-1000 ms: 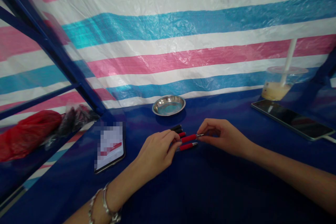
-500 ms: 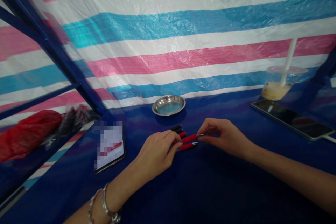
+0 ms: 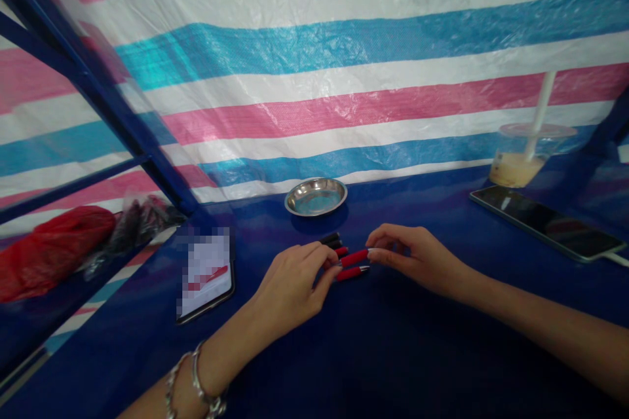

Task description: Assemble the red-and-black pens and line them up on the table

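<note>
My left hand [image 3: 297,278] pinches the near end of a red pen [image 3: 354,258] between thumb and fingers. At that pen's other end, the thumb and forefinger of my right hand [image 3: 417,255] close on the tip. Just below lies a second red pen [image 3: 352,273] with a silver tip, partly hidden by my left hand. Behind them, another red one [image 3: 341,252] and a black pen [image 3: 330,238] show only their ends past my left fingers.
A shallow metal dish [image 3: 316,198] sits behind the pens. To the left is a lit phone [image 3: 209,275]; to the right, a dark phone [image 3: 545,219] with a cable and a plastic cup [image 3: 518,167] with a straw. A red bag [image 3: 59,245] lies far left.
My right thumb and forefinger have shifted slightly left onto the held pen's tip, which they now cover. My left hand and the other objects look the same.
</note>
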`<act>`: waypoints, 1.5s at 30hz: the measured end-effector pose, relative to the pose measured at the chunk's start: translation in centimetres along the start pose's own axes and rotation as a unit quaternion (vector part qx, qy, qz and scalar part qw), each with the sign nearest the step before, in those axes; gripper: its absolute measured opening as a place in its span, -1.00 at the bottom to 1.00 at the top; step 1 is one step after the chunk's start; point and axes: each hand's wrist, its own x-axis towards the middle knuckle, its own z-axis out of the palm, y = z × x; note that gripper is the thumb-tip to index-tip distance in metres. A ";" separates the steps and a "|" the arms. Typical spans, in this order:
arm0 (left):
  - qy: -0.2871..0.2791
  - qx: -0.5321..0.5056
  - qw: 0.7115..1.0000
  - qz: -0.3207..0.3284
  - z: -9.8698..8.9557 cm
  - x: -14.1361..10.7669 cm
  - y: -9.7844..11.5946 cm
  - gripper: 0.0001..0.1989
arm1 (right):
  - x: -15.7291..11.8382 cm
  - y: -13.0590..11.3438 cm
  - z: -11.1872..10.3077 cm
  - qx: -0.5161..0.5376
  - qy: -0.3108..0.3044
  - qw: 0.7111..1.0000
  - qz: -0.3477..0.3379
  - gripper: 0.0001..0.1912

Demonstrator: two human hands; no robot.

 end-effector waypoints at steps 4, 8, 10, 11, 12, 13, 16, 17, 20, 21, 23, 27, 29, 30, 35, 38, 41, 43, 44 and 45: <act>0.000 -0.005 1.000 -0.004 0.0 0.0 0.0 -0.86 | 0.0 0.0 0.0 -0.018 0.007 0.999 -0.033 -0.83; 0.000 -0.009 1.000 0.000 0.0 0.1 -0.1 -0.87 | 0.0 -0.1 -0.2 -0.084 -0.012 0.996 -0.037 -0.76; 0.000 -0.011 1.000 0.001 0.0 0.0 -0.1 -0.86 | 0.0 0.0 -0.3 -0.092 -0.016 0.995 -0.037 -0.74; 0.001 -0.011 1.000 0.001 0.0 0.0 -0.1 -0.86 | 0.0 0.0 -0.3 -0.092 -0.014 0.995 -0.040 -0.75; 0.002 -0.011 1.000 0.001 0.0 0.0 -0.2 -0.86 | 0.0 0.1 -0.3 -0.095 -0.013 0.994 -0.045 -0.77; 0.002 -0.010 1.000 0.002 0.0 0.0 -0.2 -0.86 | 0.0 0.1 -0.3 -0.101 -0.013 0.994 -0.051 -0.79; 0.001 -0.008 1.000 0.005 0.0 0.0 -0.2 -0.85 | 0.0 0.0 -0.5 -0.140 -0.026 0.988 -0.058 -0.77; 0.000 -0.008 1.000 0.005 -0.1 0.0 -0.1 -0.85 | 0.0 -0.1 -0.5 -0.150 -0.029 0.987 -0.054 -0.74; 0.000 -0.007 1.000 0.002 -0.2 0.1 0.0 -0.85 | -0.1 -0.3 -0.7 -0.154 -0.026 0.986 -0.054 -0.77; 0.000 -0.006 1.000 0.001 -0.2 0.1 0.0 -0.85 | -0.1 -0.3 -0.7 -0.152 -0.026 0.986 -0.063 -0.80; 0.001 -0.005 1.000 0.003 -0.2 0.1 0.0 -0.85 | -0.1 -0.2 -0.6 -0.155 -0.029 0.984 -0.088 -0.85; 0.010 -0.010 1.000 0.016 0.0 0.0 -0.2 -0.85 | -0.1 -0.1 -0.4 -0.167 -0.031 0.981 -0.092 -0.83; 0.016 -0.013 1.000 0.021 0.1 -0.1 -0.3 -0.86 | -0.2 -0.2 -0.3 -0.172 -0.033 0.981 -0.084 -0.81; 0.018 -0.014 1.000 0.022 0.1 -0.1 -0.3 -0.86 | -0.2 -0.2 -0.3 -0.174 -0.035 0.981 -0.081 -0.80; 0.009 -0.014 1.000 0.014 0.0 0.0 -0.2 -0.85 | -0.2 -0.5 -0.3 -0.174 -0.036 0.981 -0.074 -0.81; -0.007 -0.012 1.000 0.010 -0.1 0.0 -0.1 -0.84 | -0.2 -0.5 -0.3 -0.164 -0.037 0.982 -0.087 -0.83; -0.018 -0.007 1.000 0.015 -0.3 0.0 0.0 -0.84 | -0.3 -0.5 -0.2 -0.154 -0.031 0.984 -0.085 -0.88; -0.018 -0.004 1.000 0.017 -0.3 0.0 0.0 -0.84 | -0.4 -0.4 -0.2 -0.152 -0.030 0.984 -0.083 -0.89; -0.017 -0.002 1.000 0.015 -0.3 0.0 0.0 -0.84 | -0.4 -0.3 -0.2 -0.155 -0.034 0.984 -0.083 -0.88; -0.014 0.000 1.000 0.015 -0.3 0.0 0.0 -0.85 | -0.3 -0.3 -0.2 -0.160 -0.039 0.983 -0.083 -0.88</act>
